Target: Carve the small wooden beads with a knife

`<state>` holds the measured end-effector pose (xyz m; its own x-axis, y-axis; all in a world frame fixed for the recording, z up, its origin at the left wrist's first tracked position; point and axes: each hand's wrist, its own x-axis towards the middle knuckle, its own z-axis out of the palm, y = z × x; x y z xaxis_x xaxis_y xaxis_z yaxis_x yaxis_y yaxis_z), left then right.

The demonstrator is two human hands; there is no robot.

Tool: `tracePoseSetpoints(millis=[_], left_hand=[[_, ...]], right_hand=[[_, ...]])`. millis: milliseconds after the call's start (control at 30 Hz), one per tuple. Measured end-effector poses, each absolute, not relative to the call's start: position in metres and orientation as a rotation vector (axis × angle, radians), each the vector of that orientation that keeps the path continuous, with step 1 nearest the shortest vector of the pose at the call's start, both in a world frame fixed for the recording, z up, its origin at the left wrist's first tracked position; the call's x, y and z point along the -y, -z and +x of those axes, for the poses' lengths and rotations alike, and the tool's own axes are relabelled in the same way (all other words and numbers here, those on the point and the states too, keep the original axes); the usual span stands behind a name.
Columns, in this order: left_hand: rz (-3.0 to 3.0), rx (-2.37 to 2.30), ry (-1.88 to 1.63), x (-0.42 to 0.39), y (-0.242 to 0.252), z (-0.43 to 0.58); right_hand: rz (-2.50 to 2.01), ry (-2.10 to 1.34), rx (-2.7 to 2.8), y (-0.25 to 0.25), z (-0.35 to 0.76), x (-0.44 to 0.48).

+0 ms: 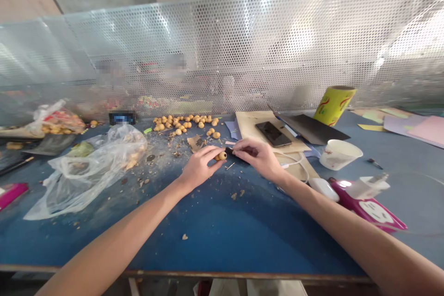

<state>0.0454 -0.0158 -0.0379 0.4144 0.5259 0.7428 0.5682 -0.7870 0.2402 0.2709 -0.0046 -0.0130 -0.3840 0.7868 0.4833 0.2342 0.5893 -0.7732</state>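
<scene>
1. The left hand (199, 169) is above the blue table (208, 236), and its fingers are closed and pinch a small tan bead (221, 156). This bead is between the two hands, and its lower side is partly hidden by the fingers.
2. The right hand (258, 159) is just beside the bead. Its fingers are closed on a short black tool (236, 153). The hand covers most of the tool, so I cannot tell exactly what kind of tool it is.
3. A transparent plastic bag (86, 180) lies on the table at the left side, with some tan pieces inside near its opening. Behind it, a second plastic bag (57, 120) holds many tan beads, and it is cut by the reflection and the folds.
4. A loose group of tan beads (183, 125) lies on the table, away from the bags, near a perforated metal screen (222, 41).
5. On the right stands a white plastic cup (338, 154), tilted on its side. Its inside has marks, but I cannot make out any contents.
6. A dark object (121, 118) at the screen is blurred, so I cannot tell what it is.
</scene>
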Motion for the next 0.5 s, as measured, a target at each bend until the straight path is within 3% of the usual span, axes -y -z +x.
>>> tracePoseSetpoints(millis=[500], left_hand=[[-2.659, 1.022, 1.120, 0.018, 0.043, 0.048]], right_hand=[[-0.804, -0.470, 2.118, 0.025, 0.268, 0.011]])
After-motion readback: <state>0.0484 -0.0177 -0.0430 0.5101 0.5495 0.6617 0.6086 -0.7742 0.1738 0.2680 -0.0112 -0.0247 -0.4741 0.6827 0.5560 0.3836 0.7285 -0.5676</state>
